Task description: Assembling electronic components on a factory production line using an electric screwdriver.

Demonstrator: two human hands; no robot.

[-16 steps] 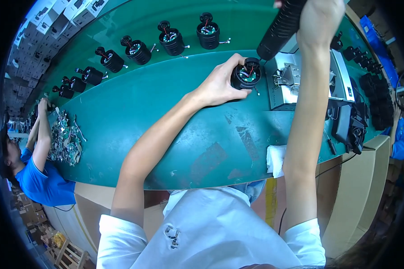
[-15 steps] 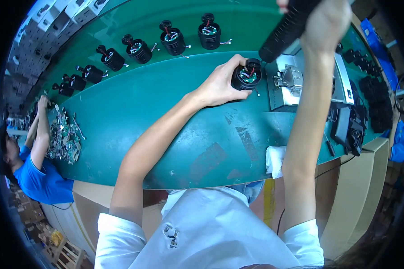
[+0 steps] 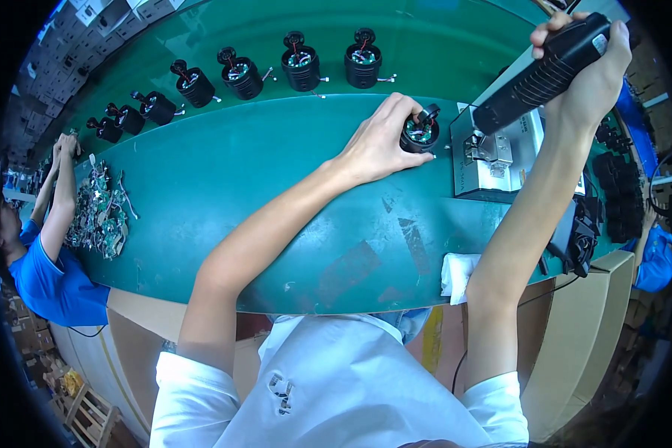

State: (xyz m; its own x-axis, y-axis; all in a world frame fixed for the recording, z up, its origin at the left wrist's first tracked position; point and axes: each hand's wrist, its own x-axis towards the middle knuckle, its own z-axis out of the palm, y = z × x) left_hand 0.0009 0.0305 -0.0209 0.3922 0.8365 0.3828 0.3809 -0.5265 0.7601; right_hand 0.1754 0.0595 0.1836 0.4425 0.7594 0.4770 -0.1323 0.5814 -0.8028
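From where I stand: left hand [image 3: 384,142] has the black cylindrical housing [image 3: 421,148] on the green bench [image 3: 306,246], just left of the silver box [image 3: 526,142]. Thumb on the near side, fingers curled round the far side, pinching the wall. Round black end piece [image 3: 430,113] sits tipped up at the rim; circuit board [image 3: 418,134] exposed.

Right hand [image 3: 586,93] wraps the black power screwdriver [image 3: 537,82], fingers closed round the grip. Nose is right at the metal bracket [image 3: 488,148] on the box; can't tell if the bit touches.

Driver's leaning a lot. I'd bring it nearer upright so the bit meets the bracket square, light pressure, no side load. Left grip looks sound: hold the housing flat, thumb off the board, wires clear of the rim. Don't squeeze the end piece.
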